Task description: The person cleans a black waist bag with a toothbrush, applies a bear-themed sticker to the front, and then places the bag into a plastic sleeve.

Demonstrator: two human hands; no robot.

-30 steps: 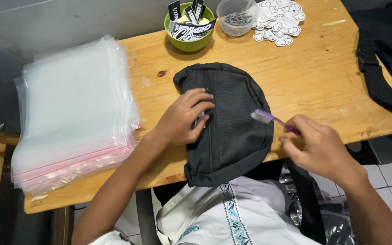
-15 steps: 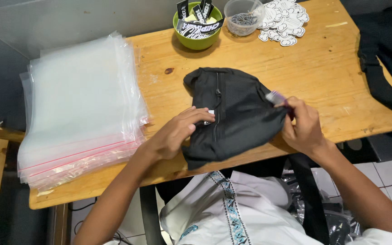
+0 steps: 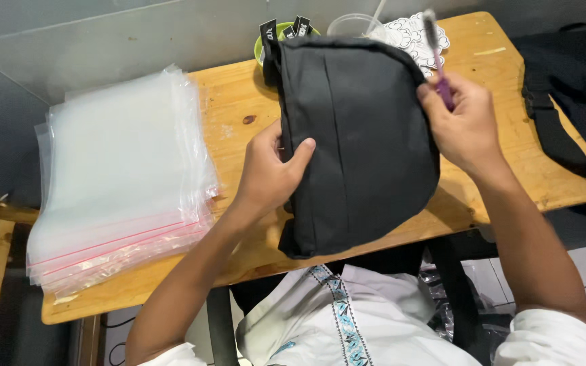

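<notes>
White short-sleeved shirt, blue-and-black embroidered placket down front; bare forearms.

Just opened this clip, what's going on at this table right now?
A person at a wooden table holds a black fabric pouch up off the surface. The left hand grips its left edge, thumb across the front. The right hand holds the right edge along with a small purple-handled brush. A stack of clear zip bags lies at the left, a green bowl and a clear cup at the far edge, more black bags at the right.
</notes>
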